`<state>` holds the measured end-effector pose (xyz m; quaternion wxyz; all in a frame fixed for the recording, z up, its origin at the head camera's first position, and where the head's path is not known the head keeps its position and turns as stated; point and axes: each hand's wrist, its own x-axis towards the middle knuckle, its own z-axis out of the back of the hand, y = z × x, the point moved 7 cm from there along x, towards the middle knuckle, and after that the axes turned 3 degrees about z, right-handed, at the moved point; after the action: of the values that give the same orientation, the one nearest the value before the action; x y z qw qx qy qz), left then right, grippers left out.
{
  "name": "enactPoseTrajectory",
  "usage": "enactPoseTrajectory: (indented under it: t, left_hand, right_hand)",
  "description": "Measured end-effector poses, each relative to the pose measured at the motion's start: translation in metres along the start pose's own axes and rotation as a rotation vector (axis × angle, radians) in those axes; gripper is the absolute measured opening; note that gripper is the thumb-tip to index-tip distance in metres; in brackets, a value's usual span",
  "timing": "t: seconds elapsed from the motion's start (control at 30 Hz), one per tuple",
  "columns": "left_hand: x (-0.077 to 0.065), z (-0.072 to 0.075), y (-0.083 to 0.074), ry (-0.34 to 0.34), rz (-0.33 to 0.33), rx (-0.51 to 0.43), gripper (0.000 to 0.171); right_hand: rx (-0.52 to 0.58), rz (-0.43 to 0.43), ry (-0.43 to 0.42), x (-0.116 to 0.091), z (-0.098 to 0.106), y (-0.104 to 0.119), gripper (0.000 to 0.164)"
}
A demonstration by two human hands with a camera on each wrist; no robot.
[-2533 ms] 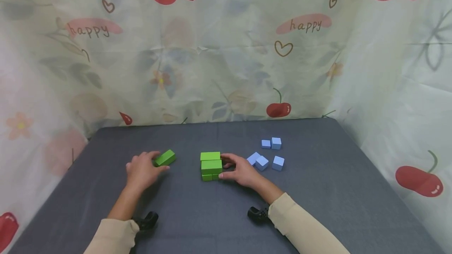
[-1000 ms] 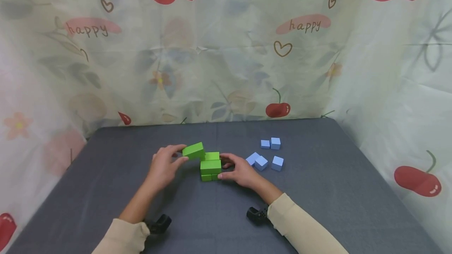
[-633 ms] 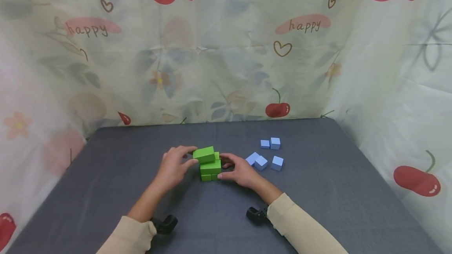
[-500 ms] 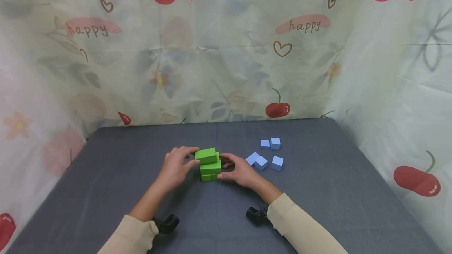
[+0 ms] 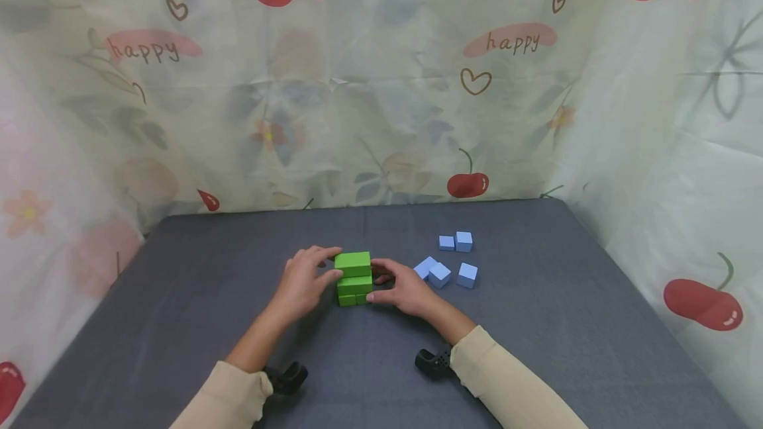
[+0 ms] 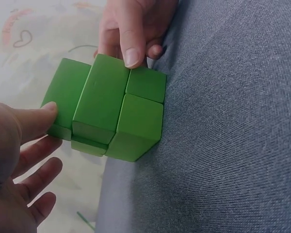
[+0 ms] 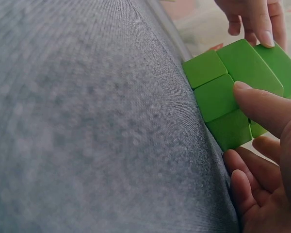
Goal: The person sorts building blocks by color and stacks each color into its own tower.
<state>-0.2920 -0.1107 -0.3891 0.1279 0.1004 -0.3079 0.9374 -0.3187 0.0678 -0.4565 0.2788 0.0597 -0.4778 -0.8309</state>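
A stack of green wooden blocks stands mid-table, its front showing two small bottom blocks [image 5: 347, 300] side by side under a longer middle block [image 5: 355, 285]. My left hand [image 5: 303, 285] pinches another long green block [image 5: 353, 263] from the left, thumb in front and fingers behind. That block sits on the stack, lined up roughly with the one under it. From the right, my right hand [image 5: 406, 288] steadies the stack, its thumb against the lower front and its fingers round the back. In the right wrist view the right thumb [image 7: 259, 99] presses near the block seams.
Several light blue blocks lie right of the stack: a cube [image 5: 467, 275], a cube [image 5: 440, 275] against a flat piece [image 5: 425, 267], and a pair farther back [image 5: 463, 241]. A dark grey cloth [image 5: 524, 323] covers the table. Printed curtains [image 5: 381, 104] enclose the back and sides.
My left hand has taken the loose green block from the table's left, carried it right over the stack and turned it straight on top. My right hand has stayed at the stack.
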Motion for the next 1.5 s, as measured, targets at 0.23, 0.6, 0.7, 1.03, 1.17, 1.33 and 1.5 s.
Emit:
enactPoseTrajectory:
  t: [0.23, 0.6, 0.7, 1.03, 1.17, 1.33, 1.5]
  left_hand:
    - [-0.001, -0.001, 0.001, 0.009, 0.006, -0.015, 0.044]
    - [-0.009, 0.008, 0.000, -0.075, 0.020, -0.090, 0.063]
    - [-0.014, 0.012, -0.003, -0.094, 0.027, -0.109, 0.061]
    - [-0.037, 0.019, -0.027, -0.149, -0.044, -0.146, 0.051]
    - [-0.043, 0.015, -0.044, -0.136, -0.105, -0.201, 0.049]
    - [-0.048, 0.002, -0.065, -0.072, -0.171, -0.269, 0.049]
    - [-0.049, -0.021, -0.081, 0.024, -0.207, -0.313, 0.048]
  right_hand:
    - [0.001, -0.001, -0.001, 0.000, -0.001, 0.000, 0.066]
    - [0.016, -0.019, -0.003, -0.004, 0.004, 0.000, 0.071]
    - [0.049, -0.037, -0.003, -0.011, 0.007, 0.002, 0.072]
    - [-0.073, -0.048, -0.105, -0.051, 0.022, 0.024, 0.060]
    - [-0.092, -0.057, -0.154, -0.071, 0.030, 0.028, 0.055]
    - [-0.107, -0.067, -0.211, -0.089, 0.043, 0.025, 0.052]
    - [-0.146, -0.089, -0.277, -0.104, 0.060, 0.019, 0.048]
